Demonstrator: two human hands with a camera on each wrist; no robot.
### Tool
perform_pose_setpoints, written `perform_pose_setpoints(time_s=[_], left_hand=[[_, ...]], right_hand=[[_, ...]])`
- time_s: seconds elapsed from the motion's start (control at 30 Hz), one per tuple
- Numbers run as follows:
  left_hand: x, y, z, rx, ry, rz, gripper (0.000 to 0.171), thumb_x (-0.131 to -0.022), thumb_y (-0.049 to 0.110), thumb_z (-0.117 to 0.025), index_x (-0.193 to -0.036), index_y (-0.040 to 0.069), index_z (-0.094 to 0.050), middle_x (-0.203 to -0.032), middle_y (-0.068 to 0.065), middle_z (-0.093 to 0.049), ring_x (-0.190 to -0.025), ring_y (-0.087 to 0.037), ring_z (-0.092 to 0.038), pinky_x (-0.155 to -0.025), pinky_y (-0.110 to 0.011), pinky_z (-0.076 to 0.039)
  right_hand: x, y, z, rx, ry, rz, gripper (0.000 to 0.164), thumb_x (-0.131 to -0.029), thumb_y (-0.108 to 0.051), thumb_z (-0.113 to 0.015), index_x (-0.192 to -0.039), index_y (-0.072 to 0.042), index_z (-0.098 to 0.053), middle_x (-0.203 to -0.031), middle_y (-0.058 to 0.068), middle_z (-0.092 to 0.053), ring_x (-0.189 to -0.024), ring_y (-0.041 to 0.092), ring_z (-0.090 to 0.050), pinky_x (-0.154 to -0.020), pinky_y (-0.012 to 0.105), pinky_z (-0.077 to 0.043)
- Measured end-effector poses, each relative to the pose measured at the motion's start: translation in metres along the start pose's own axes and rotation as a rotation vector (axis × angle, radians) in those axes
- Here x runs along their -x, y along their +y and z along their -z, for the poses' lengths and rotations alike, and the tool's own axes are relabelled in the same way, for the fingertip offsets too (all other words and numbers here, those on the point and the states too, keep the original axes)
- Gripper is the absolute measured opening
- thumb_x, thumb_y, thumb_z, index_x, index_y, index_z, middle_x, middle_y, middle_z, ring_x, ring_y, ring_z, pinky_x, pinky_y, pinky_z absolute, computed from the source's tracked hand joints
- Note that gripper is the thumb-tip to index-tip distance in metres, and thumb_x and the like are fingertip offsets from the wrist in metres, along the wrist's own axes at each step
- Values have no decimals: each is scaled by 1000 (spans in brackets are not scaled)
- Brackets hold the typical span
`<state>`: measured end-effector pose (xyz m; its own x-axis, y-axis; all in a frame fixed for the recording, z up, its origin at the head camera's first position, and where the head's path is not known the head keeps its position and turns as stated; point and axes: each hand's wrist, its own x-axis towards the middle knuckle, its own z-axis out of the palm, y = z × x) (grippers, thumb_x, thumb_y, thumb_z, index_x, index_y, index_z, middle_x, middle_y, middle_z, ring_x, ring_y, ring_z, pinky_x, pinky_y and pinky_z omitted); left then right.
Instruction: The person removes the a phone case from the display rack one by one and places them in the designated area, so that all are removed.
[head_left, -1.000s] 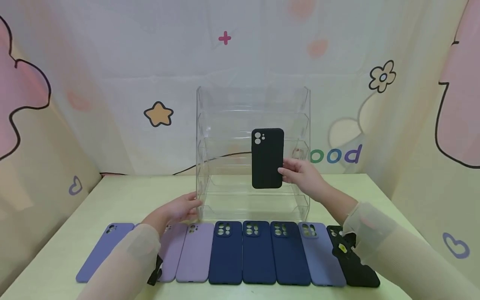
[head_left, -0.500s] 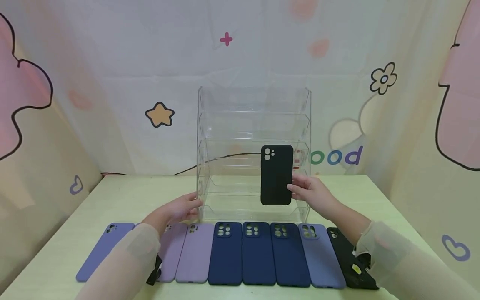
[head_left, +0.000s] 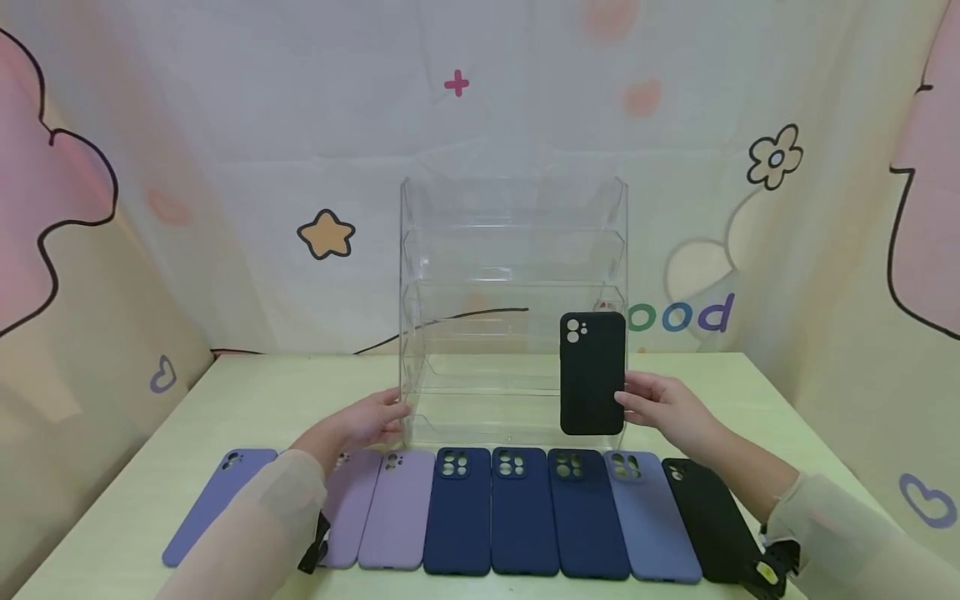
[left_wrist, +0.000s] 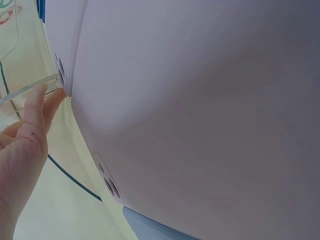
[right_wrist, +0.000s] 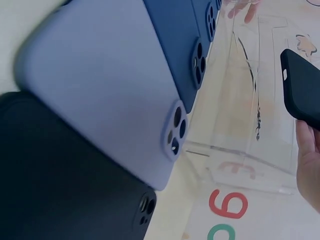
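My right hand (head_left: 667, 408) pinches the right edge of a black phone case (head_left: 592, 373), held upright with its camera cutouts at the top left. The case is in front of the lower right part of a clear tiered plastic rack (head_left: 513, 283). At the rack's lower left side, my left hand (head_left: 371, 419) grips its edge. In the left wrist view, the fingers of the left hand (left_wrist: 25, 150) lie on the clear panel's edge. From the right wrist view, the black case (right_wrist: 302, 87) is seen beside the rack (right_wrist: 250, 115), above the fingertips.
In front of the rack lies a row of phone cases: a blue-violet one (head_left: 217, 508), lilac ones (head_left: 396, 512), navy ones (head_left: 457, 517), a periwinkle one (head_left: 656, 517) and a black one (head_left: 705, 525). My left forearm covers part of the row. A patterned curtain hangs behind the table (head_left: 285, 392).
My right hand has moved down and to the right with the black phone case, from before the middle tiers to the rack's lower right. The left hand stays at the rack's side.
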<state>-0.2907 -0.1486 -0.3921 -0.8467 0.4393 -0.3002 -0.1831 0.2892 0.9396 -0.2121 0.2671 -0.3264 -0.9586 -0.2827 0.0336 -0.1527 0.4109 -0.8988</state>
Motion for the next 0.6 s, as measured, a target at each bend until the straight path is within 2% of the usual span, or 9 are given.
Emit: perform_pose_setpoints(time_s=[0.07, 0.13, 0.2, 0.27, 0.33, 0.43, 0.6], left_hand=[[0, 1, -1, 5, -10, -5, 57, -101, 13, -35, -149, 1, -7, -133, -24, -39, -91, -14, -50, -78, -24, -47], [0, 1, -2, 7, -10, -5, 56, -100, 12, -36, -149, 2, -9, -124, -20, -45, -75, -10, -44, -68, -22, -43], [1, 1, -2, 4, -11, -9, 55, -100, 12, -35, -149, 2, -10, -116, -15, -49, -70, -8, -42, -63, -20, -42], [1, 1, -2, 3, -15, -6, 54, -101, 12, -35, -149, 4, -12, -107, -12, -49, -62, -8, -35, -57, -20, -37], [1, 1, -1, -11, -13, -9, 54, -101, 12, -35, -149, 3, -12, -104, -10, -50, -61, -8, -35, -57, -20, -37], [1, 0, -1, -28, -6, -16, 54, -101, 13, -35, -149, 3, -13, -108, -12, -51, -62, -9, -36, -58, -21, -38], [2, 0, -2, -34, 14, -26, 54, -100, 13, -36, -148, 2, -14, -126, -19, -50, -82, -13, -51, -71, -24, -46]], right_hand=[[3, 1, 2, -2, 0, -12, 62, -97, -20, -52, -140, 14, -24, -138, 34, -34, -121, 42, -43, -88, 37, -46], [6, 3, 4, -4, -4, -19, 62, -97, -21, -52, -140, 14, -24, -138, 34, -34, -122, 43, -42, -88, 36, -46], [9, 6, 5, -3, -2, -25, 63, -96, -22, -52, -139, 15, -24, -138, 34, -34, -122, 43, -42, -88, 36, -47], [12, 10, 7, -2, 0, -29, 63, -96, -22, -52, -139, 15, -25, -138, 34, -34, -122, 44, -42, -87, 36, -47], [15, 15, 10, 3, 3, -37, 64, -96, -22, -52, -139, 16, -24, -137, 35, -34, -121, 44, -43, -87, 35, -48], [21, 21, 14, 20, 2, -61, 66, -96, -25, -52, -139, 16, -24, -137, 35, -34, -120, 43, -45, -86, 36, -48], [34, 29, 22, 63, 4, -102, 67, -97, -27, -50, -138, 17, -23, -137, 37, -32, -117, 43, -47, -86, 37, -48]])
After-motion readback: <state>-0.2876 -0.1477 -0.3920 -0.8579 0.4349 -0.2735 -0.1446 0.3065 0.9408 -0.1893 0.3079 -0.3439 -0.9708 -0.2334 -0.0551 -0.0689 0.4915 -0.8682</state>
